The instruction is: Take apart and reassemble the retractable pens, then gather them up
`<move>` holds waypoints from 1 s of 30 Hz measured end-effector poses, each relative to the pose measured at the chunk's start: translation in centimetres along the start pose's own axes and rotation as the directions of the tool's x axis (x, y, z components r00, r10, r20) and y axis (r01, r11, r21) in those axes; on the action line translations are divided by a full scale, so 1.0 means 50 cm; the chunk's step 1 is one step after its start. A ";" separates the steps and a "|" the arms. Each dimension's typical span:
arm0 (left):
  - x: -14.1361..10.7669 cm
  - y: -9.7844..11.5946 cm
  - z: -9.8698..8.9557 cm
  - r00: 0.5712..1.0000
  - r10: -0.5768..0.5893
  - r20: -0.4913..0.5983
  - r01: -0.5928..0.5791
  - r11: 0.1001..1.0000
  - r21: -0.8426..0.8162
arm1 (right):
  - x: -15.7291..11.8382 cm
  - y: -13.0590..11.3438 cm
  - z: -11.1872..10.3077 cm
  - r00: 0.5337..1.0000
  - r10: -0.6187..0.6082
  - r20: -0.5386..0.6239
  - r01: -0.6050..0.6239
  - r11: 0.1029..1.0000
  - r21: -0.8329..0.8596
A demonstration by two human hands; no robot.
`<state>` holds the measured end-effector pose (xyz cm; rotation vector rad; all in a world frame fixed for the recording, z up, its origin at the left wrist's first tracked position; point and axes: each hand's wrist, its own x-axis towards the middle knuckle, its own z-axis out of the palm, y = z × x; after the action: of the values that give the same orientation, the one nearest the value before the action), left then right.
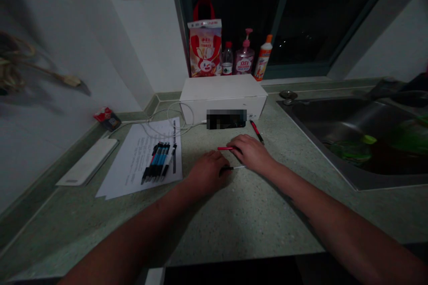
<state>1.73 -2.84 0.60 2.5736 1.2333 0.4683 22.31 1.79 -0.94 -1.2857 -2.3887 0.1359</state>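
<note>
My left hand (207, 171) rests low over the green speckled counter (230, 218), fingers closed around the dark end of a thin pen part (228, 168). A thin white length runs from that part toward my right hand (251, 153). The fingers of my right hand are closed on a red pen barrel (224, 148), which points left above my left fingertips. Just beyond my right hand lies a red and black pen (257, 132). On printed sheets (133, 156) at the left sits a group of several blue, black and white pens (159, 161).
Behind the hands stands a white box (224, 89), with a phone (226, 120) and white cable (190, 128) before it. A white power strip (88, 162) lies left. The sink (321, 142) is at right. Bottles and a red bag (205, 49) stand by the window.
</note>
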 end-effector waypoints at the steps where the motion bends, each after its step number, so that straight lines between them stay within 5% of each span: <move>1: 0.000 0.000 -0.001 1.000 -0.005 -0.004 0.005 1.000 -0.003 | 0.000 -0.003 -0.005 1.000 -0.005 -0.013 0.005 1.000 0.015; 5: -0.002 -0.010 -0.009 0.993 -0.082 -0.083 0.081 0.997 -0.006 | -0.009 -0.023 -0.035 0.996 -0.075 -0.054 0.079 0.992 0.093; 10: 0.000 -0.033 -0.016 0.981 -0.109 -0.163 0.106 0.994 -0.030 | -0.020 -0.037 -0.042 0.986 -0.164 0.037 0.161 0.984 0.083; 21: 0.002 -0.049 -0.021 0.975 -0.184 -0.127 0.192 0.980 0.053 | -0.016 -0.001 -0.049 1.000 -0.019 -0.022 0.018 1.000 -0.006; 30: 0.004 -0.036 -0.016 0.967 -0.222 -0.123 0.218 0.975 -0.047 | -0.018 -0.024 -0.048 0.997 -0.060 0.048 0.057 0.996 0.070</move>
<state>0.25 -1.50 0.73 2.3730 1.5204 0.6075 22.80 0.12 1.31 -1.1936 -2.4395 0.2329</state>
